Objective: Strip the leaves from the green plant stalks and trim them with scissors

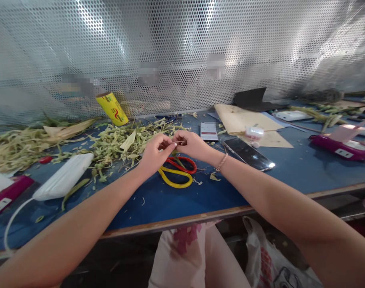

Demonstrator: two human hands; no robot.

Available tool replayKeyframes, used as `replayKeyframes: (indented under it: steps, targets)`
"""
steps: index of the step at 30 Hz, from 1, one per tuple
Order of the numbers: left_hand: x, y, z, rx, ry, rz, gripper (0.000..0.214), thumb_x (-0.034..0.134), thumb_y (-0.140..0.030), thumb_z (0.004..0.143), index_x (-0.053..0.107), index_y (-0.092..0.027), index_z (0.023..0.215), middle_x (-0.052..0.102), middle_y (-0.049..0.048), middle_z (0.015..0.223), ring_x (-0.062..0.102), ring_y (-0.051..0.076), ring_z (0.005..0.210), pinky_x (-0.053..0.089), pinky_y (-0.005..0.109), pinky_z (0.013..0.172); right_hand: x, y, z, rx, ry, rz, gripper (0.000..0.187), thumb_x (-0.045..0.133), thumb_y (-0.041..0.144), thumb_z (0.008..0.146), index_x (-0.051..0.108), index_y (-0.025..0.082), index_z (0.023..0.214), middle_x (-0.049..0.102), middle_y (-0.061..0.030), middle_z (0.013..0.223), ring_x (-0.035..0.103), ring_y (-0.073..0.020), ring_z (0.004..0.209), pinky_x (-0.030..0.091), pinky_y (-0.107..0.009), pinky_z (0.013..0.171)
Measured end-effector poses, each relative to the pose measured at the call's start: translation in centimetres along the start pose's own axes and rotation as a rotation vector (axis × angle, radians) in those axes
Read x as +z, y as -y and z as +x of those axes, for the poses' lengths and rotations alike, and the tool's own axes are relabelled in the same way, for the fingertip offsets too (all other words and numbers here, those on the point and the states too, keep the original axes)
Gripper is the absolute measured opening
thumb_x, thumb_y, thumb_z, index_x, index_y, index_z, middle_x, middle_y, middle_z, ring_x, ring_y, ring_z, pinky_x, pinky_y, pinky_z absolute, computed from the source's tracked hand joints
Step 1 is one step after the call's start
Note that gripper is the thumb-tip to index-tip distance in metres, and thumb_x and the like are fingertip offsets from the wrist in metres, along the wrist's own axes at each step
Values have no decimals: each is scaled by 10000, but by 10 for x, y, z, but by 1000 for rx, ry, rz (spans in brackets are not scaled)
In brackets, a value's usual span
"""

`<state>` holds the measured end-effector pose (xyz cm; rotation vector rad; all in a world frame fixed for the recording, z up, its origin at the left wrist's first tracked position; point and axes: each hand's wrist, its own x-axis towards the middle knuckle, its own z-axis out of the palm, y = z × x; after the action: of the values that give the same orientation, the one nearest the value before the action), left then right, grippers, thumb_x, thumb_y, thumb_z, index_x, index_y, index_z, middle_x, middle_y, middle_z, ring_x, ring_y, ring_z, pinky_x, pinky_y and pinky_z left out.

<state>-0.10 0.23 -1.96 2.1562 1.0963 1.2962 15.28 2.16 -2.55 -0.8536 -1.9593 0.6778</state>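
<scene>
My left hand (155,154) and my right hand (191,145) meet above the blue table (290,168), fingertips pinched together on a small thin plant strip (174,143) held between them. Directly beneath them lie scissors (178,170) with one red and one yellow handle loop. A heap of green and pale plant trimmings (122,142) spreads just behind and left of my left hand. A thin bracelet circles my right wrist.
A white face mask (64,180) lies at left, a yellow roll (112,108) at the back, a dark phone (248,154) and tan paper (242,120) at right. Magenta devices (341,146) sit at both sides. A perforated metal screen (182,48) stands behind, with people beyond it.
</scene>
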Motion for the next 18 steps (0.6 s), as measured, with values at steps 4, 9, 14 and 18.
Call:
replayKeyframes:
  steps: [4,9,14,18]
  targets:
    - [-1,0,0,3,-3,48,116,540,-277,727,497,-181,681,505,8,678,499,122,639,421,246,576,0,1,-1,-5,4,-48,42,504,191,659,484,167,686,511,24,656,443,-94,617,344,-234,598]
    - [-4,4,2,44,15,120,78,529,-237,731,512,-177,684,503,6,679,498,117,618,420,248,563,-1,-2,1,-4,5,-66,81,516,236,686,471,169,684,486,24,642,418,-92,602,331,-237,588]
    - [-5,11,4,25,7,142,79,534,-251,731,516,-180,701,529,10,701,514,121,637,426,249,575,-1,-1,1,-7,43,-60,84,510,242,696,459,175,683,490,15,667,415,-92,599,344,-243,597]
    - [-5,12,6,-36,40,112,90,529,-263,731,520,-177,707,551,8,670,524,126,630,428,257,589,-1,0,1,1,37,-66,79,512,231,690,458,174,674,491,11,674,414,-93,602,345,-242,593]
